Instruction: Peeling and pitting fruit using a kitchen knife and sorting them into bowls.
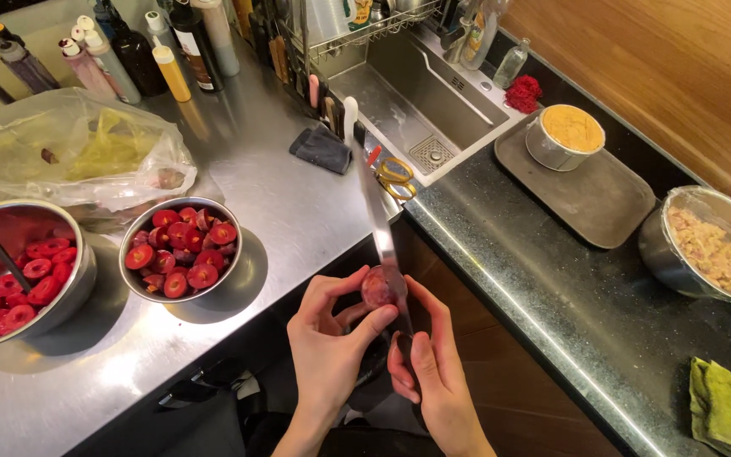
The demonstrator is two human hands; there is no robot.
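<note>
The plum [381, 286] is small, round and dull reddish-purple, held out past the counter edge between both hands. The left hand [329, 338] pinches it with thumb and fingers closed on it. The right hand [431, 372] is wrapped round the handle of a knife [376, 206], whose long blade rests on the plum (its tip points toward the sink [408, 89]). On the steel counter [281, 203] sit two bowls of cut red halves, one near [181, 248] and one far left [20, 275]. Behind them lie a clear plastic bag [78, 152] and a row of bottles [137, 46], one yellow, others dark or pale.
</note>
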